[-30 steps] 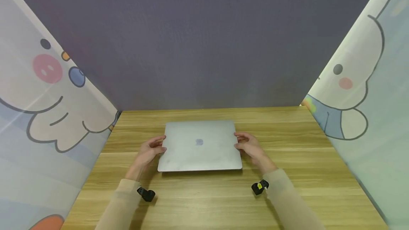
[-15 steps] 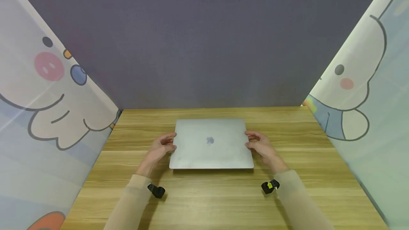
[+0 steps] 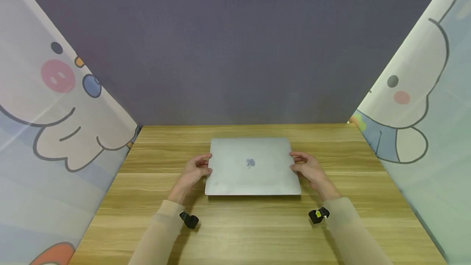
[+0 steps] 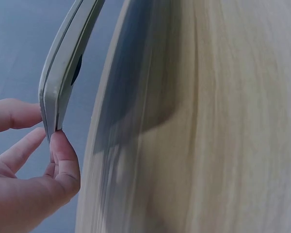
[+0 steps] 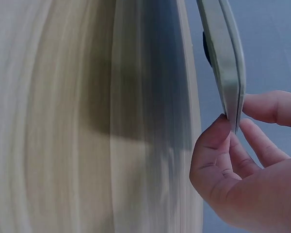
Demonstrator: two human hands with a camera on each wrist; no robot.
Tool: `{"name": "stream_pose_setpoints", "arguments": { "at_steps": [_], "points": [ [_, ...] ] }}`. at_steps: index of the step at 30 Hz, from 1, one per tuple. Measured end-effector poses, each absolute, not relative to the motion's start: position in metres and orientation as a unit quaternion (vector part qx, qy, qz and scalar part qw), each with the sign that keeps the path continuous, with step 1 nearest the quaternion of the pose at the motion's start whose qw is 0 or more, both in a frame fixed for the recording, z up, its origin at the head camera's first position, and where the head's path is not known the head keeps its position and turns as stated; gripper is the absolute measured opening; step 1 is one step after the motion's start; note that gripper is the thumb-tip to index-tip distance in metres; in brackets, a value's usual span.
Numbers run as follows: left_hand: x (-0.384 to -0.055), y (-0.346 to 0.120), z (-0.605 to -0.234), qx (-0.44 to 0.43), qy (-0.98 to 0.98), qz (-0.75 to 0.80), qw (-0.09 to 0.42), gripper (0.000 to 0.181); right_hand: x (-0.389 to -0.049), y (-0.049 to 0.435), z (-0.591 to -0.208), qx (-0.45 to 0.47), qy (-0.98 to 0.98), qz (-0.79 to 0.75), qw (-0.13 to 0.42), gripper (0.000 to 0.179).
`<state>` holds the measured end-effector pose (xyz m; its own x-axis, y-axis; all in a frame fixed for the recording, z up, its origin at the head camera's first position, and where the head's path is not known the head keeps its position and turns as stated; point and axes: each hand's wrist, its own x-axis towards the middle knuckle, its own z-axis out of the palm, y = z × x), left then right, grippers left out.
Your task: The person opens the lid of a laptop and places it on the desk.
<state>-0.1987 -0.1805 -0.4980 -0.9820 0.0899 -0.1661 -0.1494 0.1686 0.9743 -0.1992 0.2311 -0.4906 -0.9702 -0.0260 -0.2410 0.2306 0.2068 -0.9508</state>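
1 closed silver laptop (image 3: 254, 177) is up over the wooden table (image 3: 254, 232), with a gap under it and its dark shadow (image 4: 136, 73) on the wood. Its apple mark (image 3: 250, 162) faces up. The left hand (image 3: 193, 171) pinches its left side with thumb and fingers, and the right hand (image 3: 310, 169) pinches its right side the same way. 2 small black boxes (image 3: 189, 220) sit by the pale sleeves (image 3: 357, 232). A dark gray wall (image 3: 235, 52) is behind the table.
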Motion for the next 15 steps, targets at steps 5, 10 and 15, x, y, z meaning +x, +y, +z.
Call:
{"name": "stream_pose_setpoints", "arguments": {
  "at_steps": [5, 10, 15],
  "points": [
    [-0.2, -0.179, -0.503, -0.022, 0.768, 0.634, 0.089, 0.059, -0.2, 0.232, -0.494, 0.064, 0.783, -0.611, 0.102, 0.055],
    [-0.202, -0.179, -0.506, -0.031, 0.77, 0.631, 0.091, 0.06, -0.2, 0.232, -0.498, 0.062, 0.79, -0.602, 0.099, 0.055],
    [-0.196, -0.173, -0.494, -0.031, 0.776, 0.621, 0.104, 0.06, -0.199, 0.23, -0.5, 0.068, 0.792, -0.598, 0.101, 0.055]
  ]
}}
